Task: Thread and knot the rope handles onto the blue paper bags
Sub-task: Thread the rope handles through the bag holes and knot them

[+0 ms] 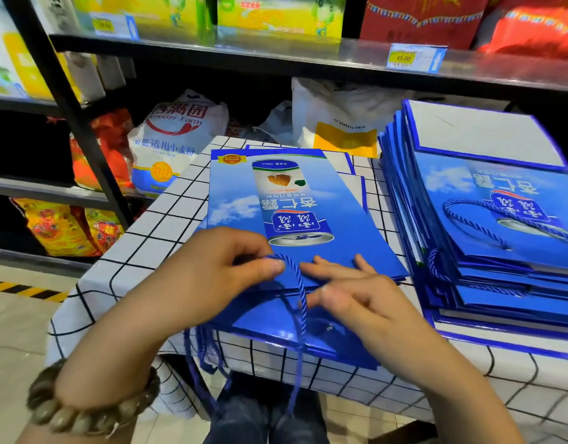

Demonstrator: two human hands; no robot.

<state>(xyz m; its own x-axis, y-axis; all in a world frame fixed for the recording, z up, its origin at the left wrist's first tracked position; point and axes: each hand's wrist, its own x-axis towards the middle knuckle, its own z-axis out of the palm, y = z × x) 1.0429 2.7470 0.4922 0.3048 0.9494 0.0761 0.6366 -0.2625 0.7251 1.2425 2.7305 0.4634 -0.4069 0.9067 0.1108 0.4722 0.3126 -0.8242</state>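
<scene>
White, black-checked tabletop point(167, 219). One stack point(500, 219) of blue bags fills its right edge. One bag point(276, 193) lies mid-table, long axis near-to-far, mouth at the near edge. Left hand point(218, 264) pinches one blue rope point(300, 283) above the bag; right hand point(365, 293) rests flat, fingers straight, beside the rope.

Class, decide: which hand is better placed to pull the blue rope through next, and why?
Probably the left hand: it pinches the rope, while the right hand rests open on the bag.
</scene>
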